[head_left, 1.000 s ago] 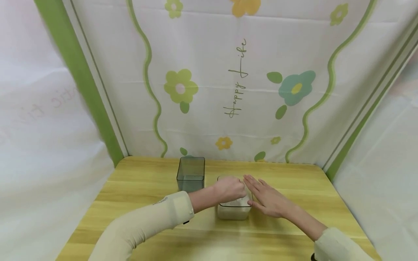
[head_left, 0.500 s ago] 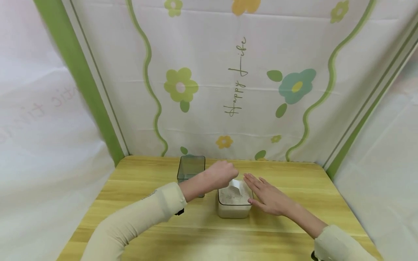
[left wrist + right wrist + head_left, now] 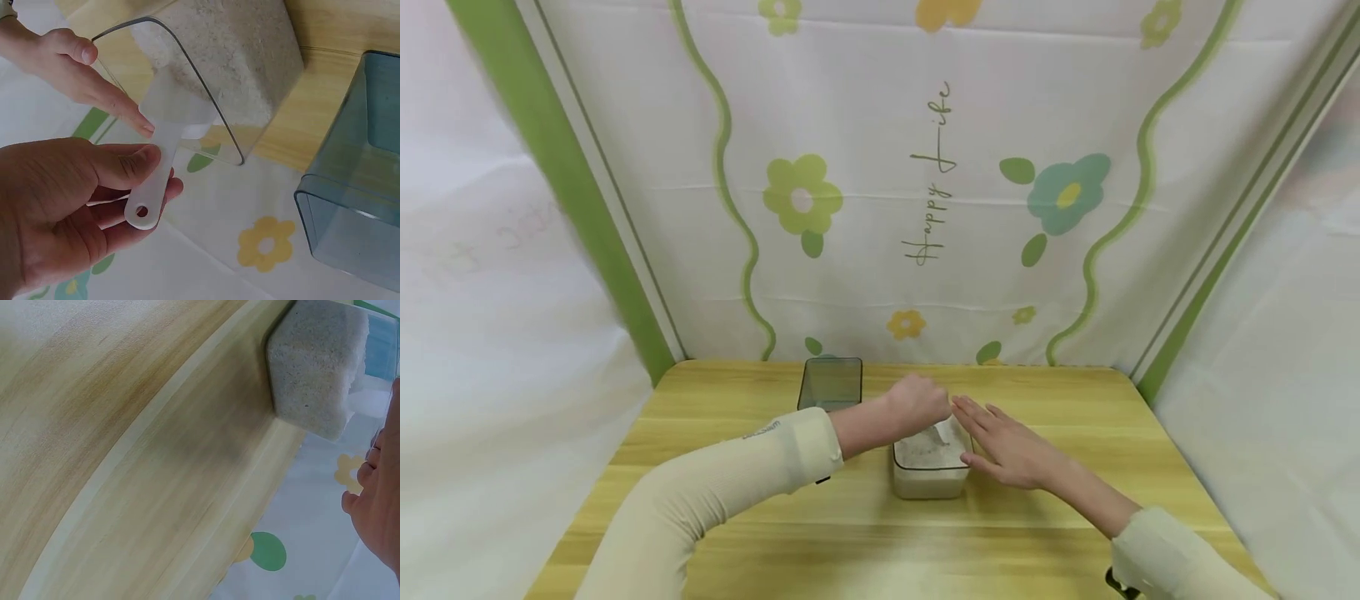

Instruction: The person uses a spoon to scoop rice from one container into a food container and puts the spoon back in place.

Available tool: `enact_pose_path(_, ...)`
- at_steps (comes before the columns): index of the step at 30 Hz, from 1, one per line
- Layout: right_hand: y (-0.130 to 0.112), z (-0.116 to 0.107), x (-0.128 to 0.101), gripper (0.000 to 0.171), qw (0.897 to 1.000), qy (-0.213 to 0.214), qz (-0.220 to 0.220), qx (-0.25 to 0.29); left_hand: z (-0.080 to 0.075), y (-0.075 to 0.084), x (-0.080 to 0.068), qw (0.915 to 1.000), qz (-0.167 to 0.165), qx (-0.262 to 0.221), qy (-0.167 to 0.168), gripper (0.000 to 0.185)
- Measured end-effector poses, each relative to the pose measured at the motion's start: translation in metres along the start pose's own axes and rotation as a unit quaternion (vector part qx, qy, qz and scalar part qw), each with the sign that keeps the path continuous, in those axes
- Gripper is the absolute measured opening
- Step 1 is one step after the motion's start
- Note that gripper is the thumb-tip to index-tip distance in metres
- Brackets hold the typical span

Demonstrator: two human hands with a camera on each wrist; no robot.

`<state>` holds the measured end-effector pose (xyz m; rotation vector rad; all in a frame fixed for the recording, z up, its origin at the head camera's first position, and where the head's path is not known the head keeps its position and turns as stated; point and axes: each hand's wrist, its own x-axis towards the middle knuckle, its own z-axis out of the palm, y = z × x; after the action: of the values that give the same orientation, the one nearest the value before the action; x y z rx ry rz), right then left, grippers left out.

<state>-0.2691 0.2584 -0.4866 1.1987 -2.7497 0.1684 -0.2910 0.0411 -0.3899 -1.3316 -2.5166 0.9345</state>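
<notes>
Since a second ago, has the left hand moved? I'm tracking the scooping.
Yes. The left hand with the white scoop rose out of the rice box towards its back rim.

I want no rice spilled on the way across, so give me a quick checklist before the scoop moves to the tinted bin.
1. Left hand grips the scoop handle: ok.
2. Scoop bowl inside the rice container: ok.
3. Scoop loaded with rice: cannot tell, the bowl is seen only from behind.
4. Right hand steadies the container's side, fingers straight: ok.
5. Tinted bin upright with its top open: ok.
6. Bin stands beside the container, with nothing between them: ok.
</notes>
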Motion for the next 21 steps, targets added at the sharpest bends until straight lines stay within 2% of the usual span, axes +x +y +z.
enact_pose_path(4, 0.002, -0.004, 0.003, 0.073, 1.0, -0.005, 0.004, -0.006, -0.002, -0.002, -0.001, 0.9994, -0.007, 0.034, -0.006, 0.017)
enact_pose_path(7, 0.003, -0.006, 0.003, 0.074, 1.0, -0.016, 0.009, 0.0, -0.003, -0.003, -0.003, 0.9982, 0.0, 0.059, -0.012, 0.017)
enact_pose_path(11, 0.0, -0.002, 0.003, 0.073, 1.0, -0.025, 0.009, 0.007, -0.007, -0.004, -0.01, 0.9976, 0.012, 0.063, -0.026, 0.016)
enact_pose_path(16, -0.003, 0.004, 0.001, 0.073, 1.0, -0.02, 0.003, 0.003, -0.009, -0.003, -0.008, 0.9987, 0.023, 0.031, -0.035, 0.018)
enact_pose_path(18, -0.003, 0.004, 0.0, 0.073, 1.0, -0.018, 0.002, -0.002, -0.007, -0.004, -0.003, 0.9989, 0.026, 0.002, -0.04, 0.019)
enact_pose_path(21, -0.002, 0.002, -0.001, 0.074, 1.0, -0.014, -0.002, -0.01, -0.004, -0.007, 0.005, 0.9965, 0.031, -0.043, -0.065, 0.019)
